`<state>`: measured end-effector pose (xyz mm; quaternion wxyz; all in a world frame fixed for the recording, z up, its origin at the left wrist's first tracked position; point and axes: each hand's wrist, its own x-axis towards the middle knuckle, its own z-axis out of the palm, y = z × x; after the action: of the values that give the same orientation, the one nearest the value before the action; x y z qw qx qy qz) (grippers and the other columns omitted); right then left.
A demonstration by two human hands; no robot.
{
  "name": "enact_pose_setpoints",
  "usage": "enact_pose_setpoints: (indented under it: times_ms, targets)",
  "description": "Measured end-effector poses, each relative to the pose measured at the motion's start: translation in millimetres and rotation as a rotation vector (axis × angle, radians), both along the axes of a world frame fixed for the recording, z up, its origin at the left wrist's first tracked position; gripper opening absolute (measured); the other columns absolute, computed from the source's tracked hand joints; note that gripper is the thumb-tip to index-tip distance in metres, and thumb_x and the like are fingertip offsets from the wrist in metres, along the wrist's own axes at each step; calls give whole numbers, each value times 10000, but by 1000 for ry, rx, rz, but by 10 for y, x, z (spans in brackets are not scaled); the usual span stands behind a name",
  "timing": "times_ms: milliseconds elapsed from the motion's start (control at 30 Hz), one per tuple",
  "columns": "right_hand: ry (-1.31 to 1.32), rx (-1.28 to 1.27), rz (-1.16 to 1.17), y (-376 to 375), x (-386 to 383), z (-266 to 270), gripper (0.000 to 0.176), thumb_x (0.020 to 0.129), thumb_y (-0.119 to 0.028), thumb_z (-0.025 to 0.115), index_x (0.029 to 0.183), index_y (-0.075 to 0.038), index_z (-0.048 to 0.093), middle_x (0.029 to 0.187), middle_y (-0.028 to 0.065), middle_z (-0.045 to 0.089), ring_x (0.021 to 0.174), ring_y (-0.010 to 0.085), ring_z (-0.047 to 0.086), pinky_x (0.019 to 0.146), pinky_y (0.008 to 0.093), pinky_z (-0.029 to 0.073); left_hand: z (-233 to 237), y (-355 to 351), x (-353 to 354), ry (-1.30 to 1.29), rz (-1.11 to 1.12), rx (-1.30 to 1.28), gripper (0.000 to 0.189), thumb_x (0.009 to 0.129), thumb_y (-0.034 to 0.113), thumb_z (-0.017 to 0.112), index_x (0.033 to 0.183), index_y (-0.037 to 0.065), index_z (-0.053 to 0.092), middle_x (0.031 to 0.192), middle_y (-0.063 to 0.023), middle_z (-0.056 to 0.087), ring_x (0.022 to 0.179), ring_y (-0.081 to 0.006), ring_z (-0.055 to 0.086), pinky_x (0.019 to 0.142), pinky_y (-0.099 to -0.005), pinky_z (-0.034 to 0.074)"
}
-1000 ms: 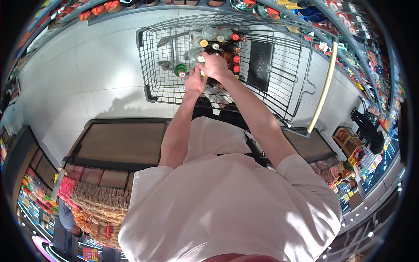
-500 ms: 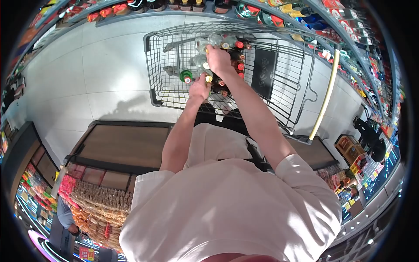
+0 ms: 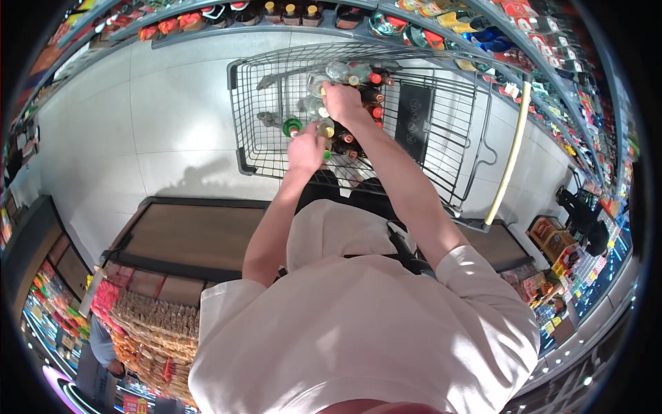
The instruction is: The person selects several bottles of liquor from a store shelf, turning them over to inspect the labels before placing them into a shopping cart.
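Observation:
A wire shopping cart [image 3: 241, 117] stands in front of me with several bottles in it. My right hand [image 3: 343, 103] is closed at the neck of a clear bottle [image 3: 315, 85] near the cart's far side. My left hand [image 3: 307, 150] is beside the cap of a green bottle [image 3: 289, 125], its thumb and fingers apart; whether it touches the cap is hard to see. Between my hands stands a clear bottle with a yellow cap [image 3: 329, 131]. Dark bottles with red caps [image 3: 377, 112] crowd the right of the group.
Shelves of bottles [image 3: 293, 14] curve along the far side and right. The cart's yellow handle [image 3: 509, 155] is at right. Close behind me are a brown-topped display stand [image 3: 193, 231] and packaged snacks [image 3: 155, 314]. Another person's sleeve [image 3: 102, 343] shows at lower left.
My left hand has left the yellow-capped bottle and moved left to the green bottle. My right hand stays at the clear bottle. The view has shifted slightly.

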<state>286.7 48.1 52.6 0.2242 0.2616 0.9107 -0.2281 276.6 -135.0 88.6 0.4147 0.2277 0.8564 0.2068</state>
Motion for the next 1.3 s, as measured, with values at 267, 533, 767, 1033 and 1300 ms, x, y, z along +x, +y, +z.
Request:
enact_pose_setpoints:
  times_ms: [267, 533, 767, 1033, 1300]
  targets:
    - [131, -106, -139, 34, 613, 495, 603, 963, -347, 678, 1484, -117, 479, 1238, 187, 645, 1057, 360, 690, 869, 482, 562, -621, -232, -329, 354, -323, -194, 355, 960, 330, 614, 1233, 105, 637, 1096, -180, 745, 998, -395, 734, 875, -490, 592]
    - [258, -142, -550, 178, 2019, 1129, 455, 970, -240, 699, 1385, -86, 597, 1271, 175, 676, 1045, 315, 729, 904, 406, 577, -718, -187, -678, 279, -298, -349, 369, 974, 398, 599, 1110, 66, 686, 1036, -201, 761, 994, -390, 739, 863, -489, 597]
    - [533, -22, -94, -125, 728, 644, 394, 936, -120, 626, 1330, -100, 618, 1104, 158, 680, 960, 362, 710, 800, 462, 581, -397, -140, -1063, 305, -278, -311, 399, 975, 443, 606, 1170, 96, 634, 1041, -196, 758, 993, -391, 731, 868, -513, 582]
    - [-7, 186, 274, -158, -65, 38, 389, 937, -109, 589, 1324, -107, 627, 1183, 138, 685, 1008, 263, 745, 795, 398, 611, -339, 163, -1562, 359, -285, -235, 407, 977, 399, 608, 1278, 128, 644, 1048, -205, 758, 982, -405, 727, 862, -512, 584]
    - [-22, 179, 310, -73, -78, -153, 326, 891, -80, 624, 1216, -104, 631, 1101, 104, 736, 953, 269, 758, 773, 393, 601, -410, 623, -1780, 322, -370, -157, 445, 988, 404, 595, 1345, 141, 629, 1115, -189, 750, 1051, -390, 706, 914, -508, 556]
